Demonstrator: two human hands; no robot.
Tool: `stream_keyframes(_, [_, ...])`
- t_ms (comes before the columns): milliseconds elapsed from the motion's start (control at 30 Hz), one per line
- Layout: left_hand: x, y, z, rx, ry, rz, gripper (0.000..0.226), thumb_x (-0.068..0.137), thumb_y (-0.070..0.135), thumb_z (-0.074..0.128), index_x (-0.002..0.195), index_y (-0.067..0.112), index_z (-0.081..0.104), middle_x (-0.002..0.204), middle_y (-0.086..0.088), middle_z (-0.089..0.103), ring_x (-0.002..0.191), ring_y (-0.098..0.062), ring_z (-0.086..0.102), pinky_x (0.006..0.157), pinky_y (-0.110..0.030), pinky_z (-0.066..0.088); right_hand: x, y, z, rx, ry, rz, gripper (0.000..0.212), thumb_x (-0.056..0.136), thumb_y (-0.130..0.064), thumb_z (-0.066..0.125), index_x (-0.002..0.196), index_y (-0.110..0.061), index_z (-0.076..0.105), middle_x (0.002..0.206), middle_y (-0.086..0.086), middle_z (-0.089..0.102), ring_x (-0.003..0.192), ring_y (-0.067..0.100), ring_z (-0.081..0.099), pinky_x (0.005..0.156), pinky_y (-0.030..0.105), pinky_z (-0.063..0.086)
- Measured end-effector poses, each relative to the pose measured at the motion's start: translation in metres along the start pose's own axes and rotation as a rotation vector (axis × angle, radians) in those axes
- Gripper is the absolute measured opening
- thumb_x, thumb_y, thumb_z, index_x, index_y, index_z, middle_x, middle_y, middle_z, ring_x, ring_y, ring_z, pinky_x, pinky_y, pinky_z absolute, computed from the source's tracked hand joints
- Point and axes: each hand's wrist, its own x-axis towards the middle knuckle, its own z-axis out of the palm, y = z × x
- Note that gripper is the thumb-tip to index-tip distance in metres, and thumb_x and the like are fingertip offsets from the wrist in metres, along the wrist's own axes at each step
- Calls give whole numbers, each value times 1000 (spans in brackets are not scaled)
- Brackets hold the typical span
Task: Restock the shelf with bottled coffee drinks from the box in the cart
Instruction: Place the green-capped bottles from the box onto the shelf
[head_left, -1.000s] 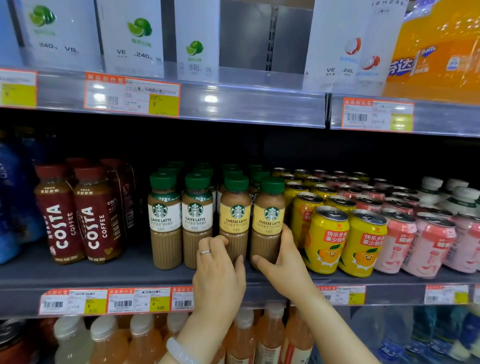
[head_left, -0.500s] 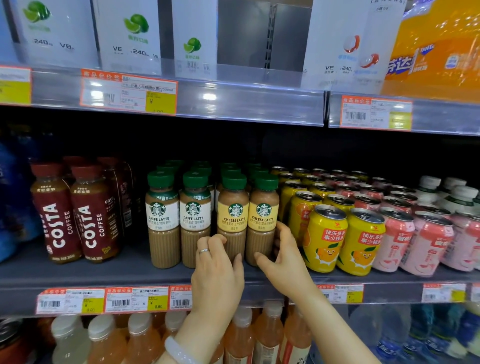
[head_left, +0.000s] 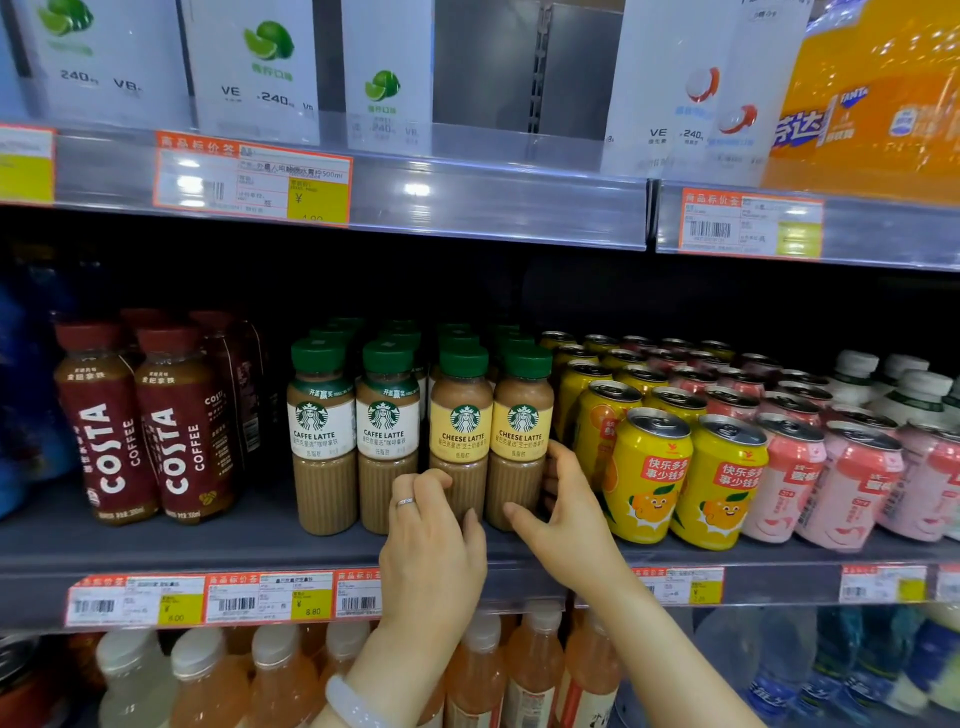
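Green-capped Starbucks coffee bottles stand in rows on the middle shelf (head_left: 260, 551). Two white-labelled caffe latte bottles (head_left: 322, 436) are in front, with two yellow-labelled cheese latte bottles to their right. My left hand (head_left: 431, 545) curls its fingers and thumb round the base of the left cheese latte bottle (head_left: 461, 410). My right hand (head_left: 566, 509) grips the right cheese latte bottle (head_left: 522, 410), with fingers round its right side and the thumb in front at its base. The box and the cart are out of view.
Costa coffee bottles (head_left: 145, 426) stand left of the Starbucks rows. Yellow cans (head_left: 649, 473) touch my right hand's back, with pink cans (head_left: 841, 483) beyond. The upper shelf edge (head_left: 467, 202) hangs overhead. Price tags (head_left: 260, 597) line the shelf front, and orange drink bottles (head_left: 478, 670) sit below.
My right hand has slid the right cheese latte bottle leftward until it stands close against its neighbour. My left hand has stayed at the base of the left one.
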Motion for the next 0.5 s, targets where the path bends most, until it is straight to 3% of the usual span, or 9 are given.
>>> stream_keyframes(100, [0, 1, -1, -21, -7, -2, 50, 58, 10, 84, 95, 9, 51, 88, -8, 53, 68, -23, 61, 47, -15, 39, 0, 1, 0, 2, 0, 0, 77, 81, -16, 70, 143, -24, 25, 142, -3, 42, 130, 13, 40, 107, 34, 41])
stream_keyframes(200, [-5, 1, -6, -158, 41, -24, 45, 69, 11, 79, 101, 12, 48, 97, 0, 45, 80, -21, 58, 59, -16, 41, 0, 1, 0, -2, 3, -4, 77, 81, -16, 70, 143, -24, 25, 142, -4, 41, 130, 12, 40, 107, 32, 40])
stream_keyframes(300, [-6, -11, -22, -263, 247, 4, 47, 73, 24, 71, 111, 9, 47, 110, -7, 44, 105, -24, 47, 92, -25, 41, 0, 0, 0, 2, -3, -13, 79, 81, -17, 71, 144, -24, 24, 142, -5, 40, 131, 11, 39, 108, 30, 39])
stream_keyframes(367, [0, -25, -35, -277, 316, -126, 70, 71, 32, 72, 125, 0, 42, 129, -20, 39, 124, -27, 34, 107, -28, 27, 1, 1, 1, -1, -6, -17, 79, 81, -19, 71, 144, -23, 24, 143, -5, 39, 131, 11, 38, 108, 30, 38])
stream_keyframes(433, [12, -37, -46, -300, 198, -337, 96, 68, 28, 82, 141, 1, 25, 146, -20, 25, 137, -27, 20, 112, -34, 20, 2, 2, 1, 0, -2, -15, 80, 80, -21, 72, 144, -23, 24, 143, -5, 39, 132, 12, 38, 109, 33, 38])
stream_keyframes(500, [20, -45, -51, -251, 51, -394, 110, 65, 27, 84, 147, 5, 14, 150, -17, 21, 141, -27, 17, 115, -40, 20, 3, 3, 2, -4, 6, -10, 79, 79, -21, 73, 143, -23, 25, 143, -4, 41, 132, 12, 39, 109, 36, 39])
